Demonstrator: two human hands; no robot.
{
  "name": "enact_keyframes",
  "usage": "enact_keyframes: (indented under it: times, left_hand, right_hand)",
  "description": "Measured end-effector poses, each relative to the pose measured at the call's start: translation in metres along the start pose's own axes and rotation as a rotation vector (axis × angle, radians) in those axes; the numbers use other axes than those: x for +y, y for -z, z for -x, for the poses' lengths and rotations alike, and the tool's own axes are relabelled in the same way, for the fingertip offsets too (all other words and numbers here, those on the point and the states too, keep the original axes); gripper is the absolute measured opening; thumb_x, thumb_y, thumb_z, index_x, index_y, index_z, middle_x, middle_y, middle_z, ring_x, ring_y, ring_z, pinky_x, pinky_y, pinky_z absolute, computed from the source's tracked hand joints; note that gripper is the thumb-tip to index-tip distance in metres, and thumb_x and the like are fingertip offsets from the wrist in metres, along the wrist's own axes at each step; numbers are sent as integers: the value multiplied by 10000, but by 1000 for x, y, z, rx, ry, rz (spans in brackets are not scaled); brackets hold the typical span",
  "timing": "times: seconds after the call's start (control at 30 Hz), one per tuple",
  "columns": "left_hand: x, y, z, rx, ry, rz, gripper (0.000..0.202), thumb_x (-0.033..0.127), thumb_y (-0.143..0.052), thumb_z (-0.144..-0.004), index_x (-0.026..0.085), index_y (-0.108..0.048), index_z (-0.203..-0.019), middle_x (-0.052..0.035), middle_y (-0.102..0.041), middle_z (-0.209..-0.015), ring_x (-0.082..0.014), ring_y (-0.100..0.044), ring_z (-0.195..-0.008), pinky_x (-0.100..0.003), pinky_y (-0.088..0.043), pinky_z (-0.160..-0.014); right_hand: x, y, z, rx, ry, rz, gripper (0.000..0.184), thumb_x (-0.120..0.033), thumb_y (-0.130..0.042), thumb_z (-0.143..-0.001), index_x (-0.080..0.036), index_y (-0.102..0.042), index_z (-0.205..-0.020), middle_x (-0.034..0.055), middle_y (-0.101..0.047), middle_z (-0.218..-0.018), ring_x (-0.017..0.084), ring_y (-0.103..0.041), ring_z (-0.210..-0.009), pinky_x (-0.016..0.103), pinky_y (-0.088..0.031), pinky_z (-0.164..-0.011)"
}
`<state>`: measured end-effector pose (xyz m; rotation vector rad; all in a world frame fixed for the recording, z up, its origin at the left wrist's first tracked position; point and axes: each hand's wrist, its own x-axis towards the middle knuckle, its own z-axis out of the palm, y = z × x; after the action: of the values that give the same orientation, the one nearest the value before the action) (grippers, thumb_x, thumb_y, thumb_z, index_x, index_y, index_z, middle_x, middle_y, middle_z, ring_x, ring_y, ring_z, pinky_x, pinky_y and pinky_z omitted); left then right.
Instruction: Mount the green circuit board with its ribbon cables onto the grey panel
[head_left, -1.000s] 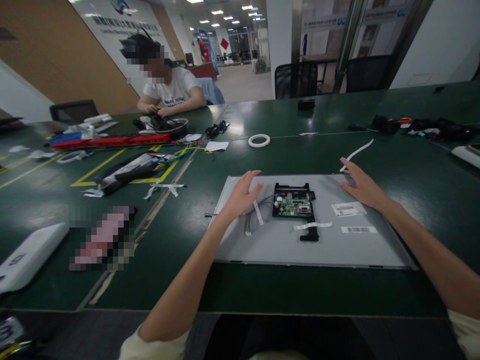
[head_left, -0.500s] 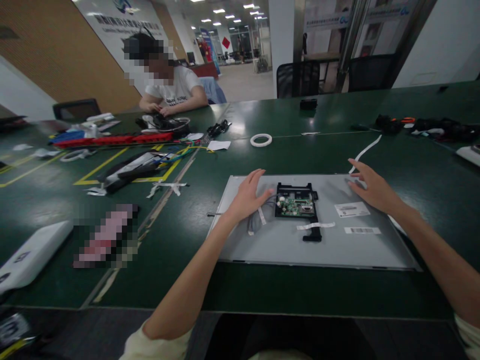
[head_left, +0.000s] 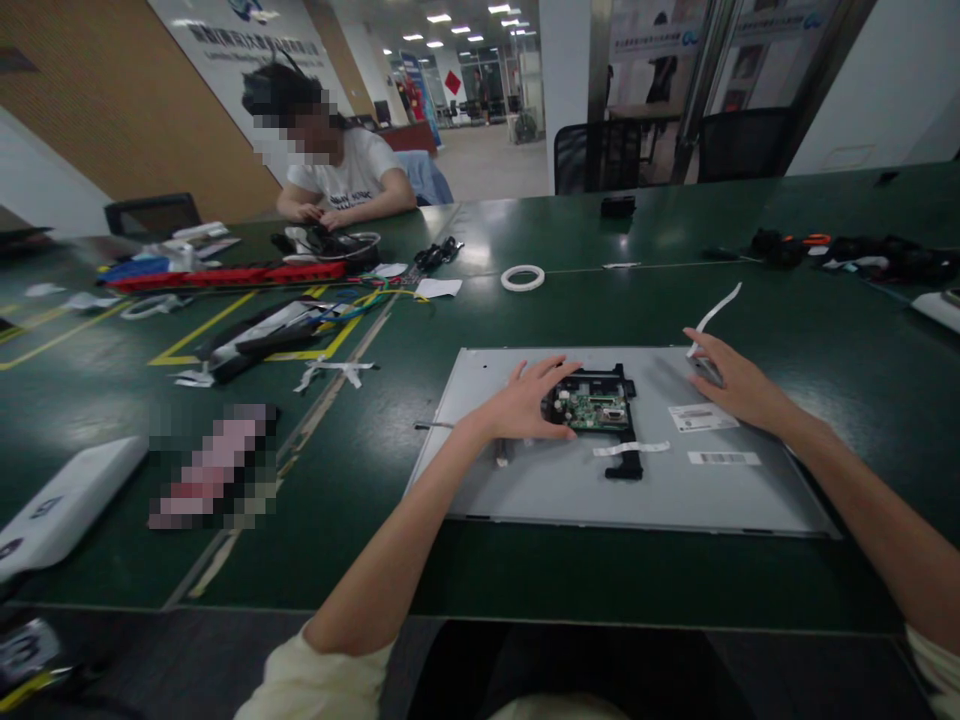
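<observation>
A grey metal panel (head_left: pixel 675 495) lies flat on the green table (head_left: pixel 540 580) in front of me. A small green circuit board (head_left: pixel 592 405) in a black frame sits near its middle, with a white taped strip (head_left: pixel 628 449) below it. My left hand (head_left: pixel 529 400) rests on the panel, fingers spread, fingertips touching the board's left edge and covering the cables there. My right hand (head_left: pixel 731 380) lies at the panel's upper right, fingers extended, beside a white ribbon strip (head_left: pixel 712 310). Two labels (head_left: pixel 701 417) sit near that hand.
A white tape roll (head_left: pixel 522 278) lies beyond the panel. To the left are red and black parts, cables and yellow floor-tape lines (head_left: pixel 247 325), plus a white casing (head_left: pixel 60 505). A seated person (head_left: pixel 341 175) works at the far left. Black tools (head_left: pixel 840 250) lie far right.
My left hand has slid right across the panel, from its left part onto the cables and up against the circuit board. My right hand stayed near the upper right corner.
</observation>
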<state>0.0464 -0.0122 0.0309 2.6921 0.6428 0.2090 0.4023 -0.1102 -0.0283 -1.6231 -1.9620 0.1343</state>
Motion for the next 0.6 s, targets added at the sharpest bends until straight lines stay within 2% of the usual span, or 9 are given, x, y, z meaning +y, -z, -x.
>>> enact_keyframes:
  times: [0.1,0.27,0.6]
  left_hand:
    - [1,1,0,22,-22,13,939,595,-639,-647,290,-228,-1435,-107,-282,-1474,-345,-241,-1355,-592,-86,-1104]
    - [6,4,1,88,-50,112,893,557,-667,-637,231,-321,-1394,-114,-349,-1418,-305,-356,-1293,-454,-303,-1078]
    - [12,11,3,185,-19,143,896,535,-679,-629,231,-298,-1381,-112,-368,-1402,-311,-376,-1273,-466,-334,-1047]
  right_hand:
    - [1,-2,0,-9,1,3,687,-338,-477,-837,-314,-178,-1455,56,-363,-1419,282,-506,-1154,526,-395,-997]
    - [1,-3,0,-4,-1,4,675,-346,-475,-843,-300,-190,-1453,66,-395,-1392,277,-505,-1156,511,-394,-1002]
    - [3,-4,0,4,-9,8,657,-367,-471,-856,-292,-202,-1450,67,-414,-1377,267,-506,-1154,487,-397,-1009]
